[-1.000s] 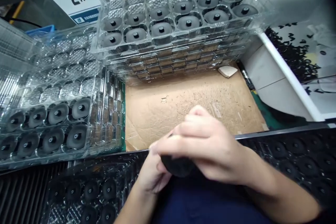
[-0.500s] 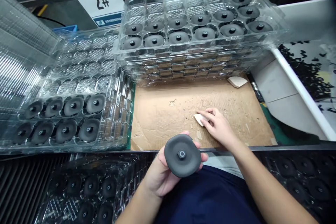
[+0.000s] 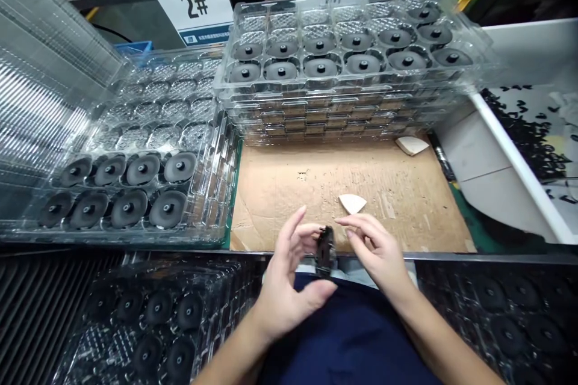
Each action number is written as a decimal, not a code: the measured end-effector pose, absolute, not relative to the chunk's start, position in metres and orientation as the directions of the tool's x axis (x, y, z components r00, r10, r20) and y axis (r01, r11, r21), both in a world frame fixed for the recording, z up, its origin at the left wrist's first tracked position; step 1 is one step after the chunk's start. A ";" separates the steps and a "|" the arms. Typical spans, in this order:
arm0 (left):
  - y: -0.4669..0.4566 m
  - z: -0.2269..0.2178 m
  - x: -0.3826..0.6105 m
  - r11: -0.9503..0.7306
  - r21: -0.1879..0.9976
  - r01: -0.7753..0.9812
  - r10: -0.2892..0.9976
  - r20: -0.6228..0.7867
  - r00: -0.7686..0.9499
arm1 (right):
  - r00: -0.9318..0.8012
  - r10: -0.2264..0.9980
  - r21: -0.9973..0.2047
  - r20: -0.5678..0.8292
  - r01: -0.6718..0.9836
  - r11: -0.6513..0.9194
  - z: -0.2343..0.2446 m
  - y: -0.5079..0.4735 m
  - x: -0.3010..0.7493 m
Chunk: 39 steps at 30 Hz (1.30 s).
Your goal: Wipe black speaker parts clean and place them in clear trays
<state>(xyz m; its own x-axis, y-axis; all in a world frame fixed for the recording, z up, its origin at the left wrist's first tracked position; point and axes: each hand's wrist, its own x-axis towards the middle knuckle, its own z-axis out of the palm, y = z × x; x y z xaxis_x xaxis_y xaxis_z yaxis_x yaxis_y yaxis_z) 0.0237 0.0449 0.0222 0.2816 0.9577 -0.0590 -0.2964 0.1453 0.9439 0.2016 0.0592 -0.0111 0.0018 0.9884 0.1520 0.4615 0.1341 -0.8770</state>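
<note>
My left hand (image 3: 289,280) holds a dark round disc-shaped part (image 3: 325,252), turned nearly edge-on and a little blurred. Its thumb is below the part and its fingers are at the left side. Just to the right, my right hand (image 3: 377,252) has its fingers apart and curved towards the disc, with nothing visible in them. A white rounded-triangular piece (image 3: 352,203) lies on the cardboard (image 3: 280,192), slightly beyond my right fingertips and not touched.
Clear plastic trays (image 3: 311,85) of similar discs are stacked at the back, with another tray stack (image 3: 189,192) at left. A second white piece (image 3: 412,145) lies at the cardboard's far right. Small black parts fill a white bin (image 3: 501,150). More trays (image 3: 149,313) sit below the table edge.
My right hand has let go of the white piece and moved towards the disc. My left hand has turned the disc from face-up to edge-on. The view has shifted slightly.
</note>
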 end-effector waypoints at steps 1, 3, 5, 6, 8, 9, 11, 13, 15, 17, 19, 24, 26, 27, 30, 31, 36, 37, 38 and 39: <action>0.043 0.021 0.023 0.000 0.992 -0.125 0.972 0.030 0.234 | 0.002 0.988 -0.879 0.153 0.458 0.135 -0.010 0.057 0.201; 0.039 0.020 0.022 -0.215 0.969 0.124 0.957 0.184 0.226 | 0.006 0.987 -0.879 0.159 0.457 0.139 -0.003 0.051 0.203; 0.038 0.021 0.020 -0.334 0.916 0.223 0.926 0.274 0.259 | 0.011 0.986 -0.884 0.164 0.445 0.142 0.008 0.045 0.208; 0.037 0.022 0.020 -0.364 0.899 0.246 0.916 0.296 0.272 | 0.013 0.986 -0.896 0.164 0.420 0.144 0.015 0.042 0.210; 0.035 0.024 0.019 -0.394 0.880 0.267 0.904 0.318 0.285 | 0.004 0.988 -0.934 0.155 0.328 0.145 0.029 0.036 0.212; 0.034 0.025 0.019 -0.397 0.878 0.269 0.903 0.321 0.285 | -0.013 0.989 -0.953 0.147 0.267 0.145 0.035 0.034 0.212; 0.030 0.026 0.018 -0.390 0.879 0.274 0.907 0.316 0.278 | -0.095 0.988 -0.977 0.122 0.164 0.136 0.043 0.029 0.209; 0.025 0.026 0.016 -0.383 0.878 0.286 0.911 0.307 0.277 | -0.205 0.978 -0.995 0.049 0.073 0.066 0.045 0.026 0.203; 0.019 0.027 0.014 -0.369 0.878 0.306 0.915 0.285 0.285 | -0.259 0.963 -0.995 -0.077 -0.042 -0.091 0.039 0.024 0.198; 0.013 0.029 0.009 -0.330 0.885 0.327 0.927 0.238 0.291 | -0.255 0.951 -0.963 -0.175 -0.155 -0.219 0.029 0.024 0.193; 0.009 0.033 0.005 -0.243 0.912 0.331 0.945 0.145 0.294 | -0.245 0.949 -0.945 -0.197 -0.211 -0.251 0.020 0.023 0.190; 0.009 0.041 -0.005 -0.038 0.950 0.311 0.962 -0.049 0.268 | -0.318 0.942 -0.979 -0.108 -0.131 -0.156 0.012 0.025 0.187; 0.017 0.046 -0.009 -0.046 0.933 0.356 0.969 -0.046 0.245 | -0.331 0.942 -0.997 -0.052 -0.037 -0.068 0.014 0.037 0.192; 0.023 0.050 -0.012 -0.066 0.920 0.385 0.968 -0.034 0.247 | -0.319 0.948 -1.000 -0.019 0.017 -0.014 0.014 0.046 0.196; 0.051 0.073 -0.020 -0.179 0.862 0.474 0.955 0.037 0.293 | -0.248 0.964 -0.972 0.099 0.185 0.147 0.013 0.088 0.218; 0.064 0.083 -0.023 -0.232 0.837 0.496 0.946 0.075 0.315 | -0.232 0.964 -0.953 0.131 0.237 0.187 0.011 0.104 0.227; 0.149 0.139 -0.016 -0.429 0.674 0.601 0.882 0.168 0.440 | -0.157 0.975 -0.864 0.160 0.455 0.215 -0.027 0.180 0.268; 0.170 0.148 -0.009 -0.460 0.649 0.606 0.863 0.166 0.478 | -0.130 0.980 -0.850 0.153 0.488 0.198 -0.037 0.191 0.274; 0.192 0.157 0.000 -0.493 0.618 0.612 0.842 0.161 0.515 | -0.110 0.983 -0.838 0.148 0.514 0.184 -0.046 0.202 0.278; 0.215 0.164 0.011 -0.537 0.575 0.617 0.813 0.158 0.560 | -0.103 0.984 -0.827 0.145 0.533 0.178 -0.055 0.212 0.281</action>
<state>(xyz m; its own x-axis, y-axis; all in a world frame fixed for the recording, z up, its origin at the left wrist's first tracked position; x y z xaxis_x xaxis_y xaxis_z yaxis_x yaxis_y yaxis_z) 0.0111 0.2151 0.1640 0.5601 0.8132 0.1581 0.6175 -0.5370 0.5747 0.2805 0.2119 -0.0549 -0.1033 0.9840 0.1449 0.5332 0.1778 -0.8271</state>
